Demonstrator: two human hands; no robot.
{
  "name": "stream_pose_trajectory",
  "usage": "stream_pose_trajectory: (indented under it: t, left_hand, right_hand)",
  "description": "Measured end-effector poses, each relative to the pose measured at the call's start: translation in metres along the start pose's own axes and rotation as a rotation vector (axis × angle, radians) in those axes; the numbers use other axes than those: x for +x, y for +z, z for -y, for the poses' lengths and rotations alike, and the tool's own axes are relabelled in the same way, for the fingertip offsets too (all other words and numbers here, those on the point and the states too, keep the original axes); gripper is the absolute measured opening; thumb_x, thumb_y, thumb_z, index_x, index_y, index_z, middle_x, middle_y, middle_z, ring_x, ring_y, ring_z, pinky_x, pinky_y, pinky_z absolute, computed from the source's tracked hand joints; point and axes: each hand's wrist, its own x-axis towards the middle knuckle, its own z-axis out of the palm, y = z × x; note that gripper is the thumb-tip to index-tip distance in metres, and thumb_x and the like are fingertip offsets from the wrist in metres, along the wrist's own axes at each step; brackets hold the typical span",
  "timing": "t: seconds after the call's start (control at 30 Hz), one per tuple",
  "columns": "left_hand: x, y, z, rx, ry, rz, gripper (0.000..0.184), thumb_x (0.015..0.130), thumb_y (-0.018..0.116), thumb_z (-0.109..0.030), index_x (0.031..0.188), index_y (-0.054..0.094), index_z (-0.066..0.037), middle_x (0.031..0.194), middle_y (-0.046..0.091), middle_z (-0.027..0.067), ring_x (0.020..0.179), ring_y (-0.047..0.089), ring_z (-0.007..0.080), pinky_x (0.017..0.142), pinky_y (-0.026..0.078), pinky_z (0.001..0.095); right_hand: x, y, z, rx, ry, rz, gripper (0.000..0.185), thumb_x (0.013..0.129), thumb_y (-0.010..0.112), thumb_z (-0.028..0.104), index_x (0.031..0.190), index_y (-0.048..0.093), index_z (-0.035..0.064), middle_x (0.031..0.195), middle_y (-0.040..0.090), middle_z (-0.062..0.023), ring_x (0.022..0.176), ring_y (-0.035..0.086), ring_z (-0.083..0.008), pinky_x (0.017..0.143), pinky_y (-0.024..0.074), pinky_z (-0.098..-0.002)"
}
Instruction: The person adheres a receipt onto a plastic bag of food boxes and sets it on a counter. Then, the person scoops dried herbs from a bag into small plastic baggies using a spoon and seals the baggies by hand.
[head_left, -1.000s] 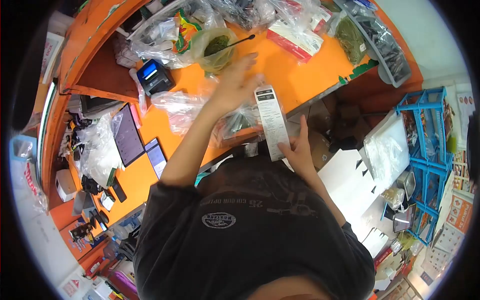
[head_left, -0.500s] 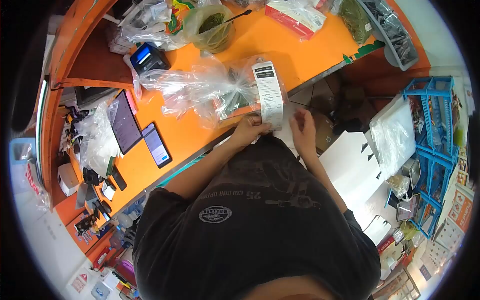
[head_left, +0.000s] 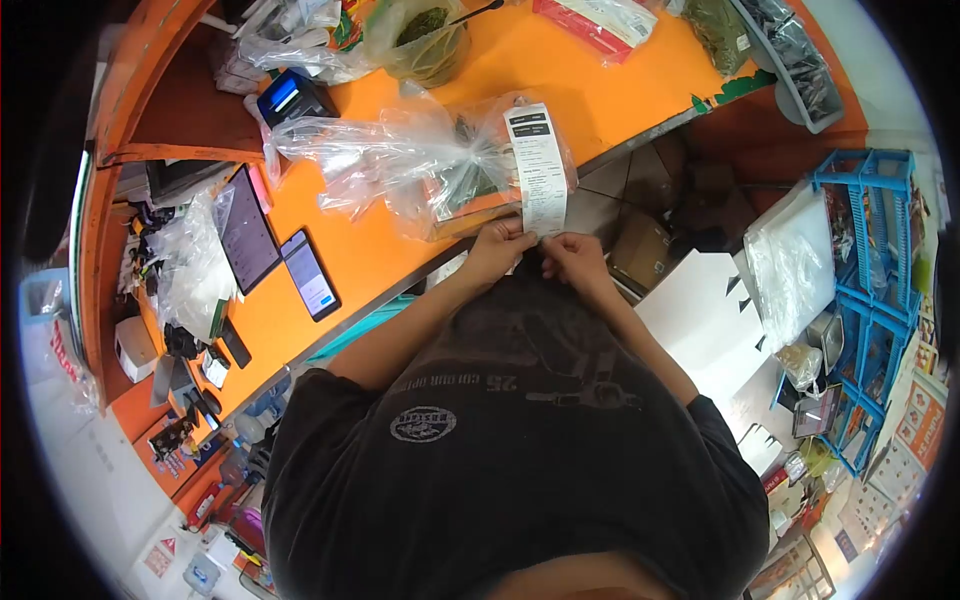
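Left hand and right hand pinch a long paper strip over crinkled clear plastic.

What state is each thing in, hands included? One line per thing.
Clear bag: gathered, contents inside
Receipt: printed, laid out over that bag
Left hand: pinching the receipt's near end
Right hand: fingertips at that end, grip unclear
Phone: screen lit
Tablet: screen lit
Black terminal: screen lit blue
Greens bag: open, dark handle sticking out
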Motion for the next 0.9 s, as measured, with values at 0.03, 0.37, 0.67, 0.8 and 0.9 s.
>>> stream_pose_trajectory:
  t: [0.03,0.37,0.67,0.8,0.9]
  left_hand:
    - [0.001,0.001,0.001,-0.017,0.011,-0.02,0.024,0.093,0.056,-0.01,0.114,0.063,0.0,0.1,0.068,0.004,0.088,0.061,0.0101,0.08,0.047,0.0259]
    - [-0.048,0.015,-0.135,1.111,0.233,-0.259,0.025,0.084,0.065,-0.017,0.102,0.065,0.0,0.087,0.066,0.0149,0.079,0.062,0.0328,0.072,0.049,0.0371]
    - [-0.013,-0.045,-0.147,1.774,0.448,-0.348,0.062,0.074,0.075,-0.039,0.12,0.054,-0.003,0.117,0.054,0.0162,0.112,0.05,0.0355,0.098,0.037,0.0459]
    - [-0.02,-0.035,-0.147,1.683,0.388,-0.414,0.061,0.075,0.074,-0.038,0.119,0.053,-0.001,0.113,0.054,0.0153,0.108,0.051,0.0346,0.093,0.039,0.0457]
    - [-0.022,-0.034,-0.143,1.612,0.457,-0.449,0.047,0.077,0.072,-0.034,0.109,0.06,-0.002,0.111,0.054,0.0142,0.106,0.051,0.0317,0.091,0.04,0.0439]
  right_hand:
    - [0.001,0.001,0.002,0.002,0.011,0.002,0.026,0.091,0.063,0.028,0.086,0.065,0.0021,0.069,0.065,-0.0044,0.056,0.062,-0.0108,0.046,0.0398,-0.0198]
    - [0.009,0.007,0.005,0.099,0.003,-0.013,0.025,0.089,0.064,0.021,0.081,0.064,-0.0023,0.064,0.063,-0.0079,0.053,0.06,-0.0143,0.05,0.0488,-0.0267]
    - [0.016,0.006,-0.002,0.09,0.009,-0.011,0.028,0.089,0.066,0.024,0.083,0.064,-0.0026,0.064,0.062,-0.0082,0.053,0.06,-0.0145,0.049,0.0489,-0.0267]
    - [0.018,0.006,-0.001,0.057,-0.02,0.011,0.028,0.09,0.065,0.026,0.085,0.064,-0.0018,0.064,0.062,-0.0072,0.053,0.061,-0.0139,0.047,0.0446,-0.0248]
    - [0.025,0.004,-0.01,0.028,-0.058,0.063,0.028,0.092,0.062,0.029,0.087,0.064,0.0017,0.067,0.063,-0.0047,0.054,0.062,-0.0122,0.043,0.0371,-0.021]
